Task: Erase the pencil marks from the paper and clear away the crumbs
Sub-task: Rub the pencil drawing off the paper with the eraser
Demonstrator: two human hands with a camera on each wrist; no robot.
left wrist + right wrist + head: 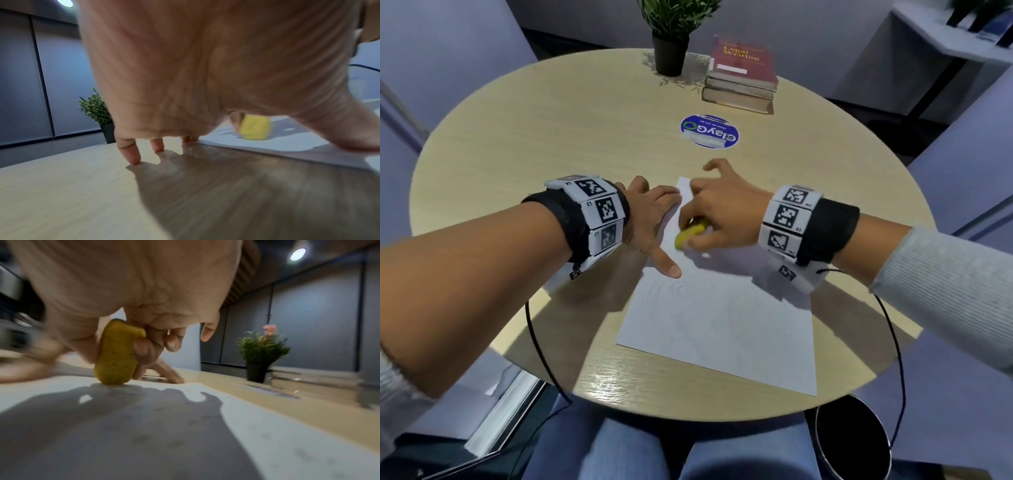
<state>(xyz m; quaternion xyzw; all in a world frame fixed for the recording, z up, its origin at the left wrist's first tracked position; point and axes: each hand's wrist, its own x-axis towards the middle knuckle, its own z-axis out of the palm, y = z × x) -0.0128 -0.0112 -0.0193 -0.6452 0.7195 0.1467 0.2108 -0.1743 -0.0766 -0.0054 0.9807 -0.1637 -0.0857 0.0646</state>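
Observation:
A white sheet of paper [722, 325] with faint pencil lines lies on the round wooden table [551, 137]. My right hand [722, 216] pinches a yellow eraser [690, 234] between thumb and fingers, its lower end pressed on the paper's far part. The right wrist view shows the eraser [118, 353] standing on the paper [257, 426] with small crumbs scattered in the hand's shadow. My left hand [650, 222] lies spread at the paper's left edge, fingers straight, thumb tip on the sheet. In the left wrist view its fingertips [133, 155] press on the table beside the eraser [255, 128].
A potted plant [671, 37] and a stack of books [741, 75] stand at the table's far side. A round blue sticker [709, 132] lies beyond the paper. A black bin [852, 438] stands below the table's near right edge. Cables hang from both wrists.

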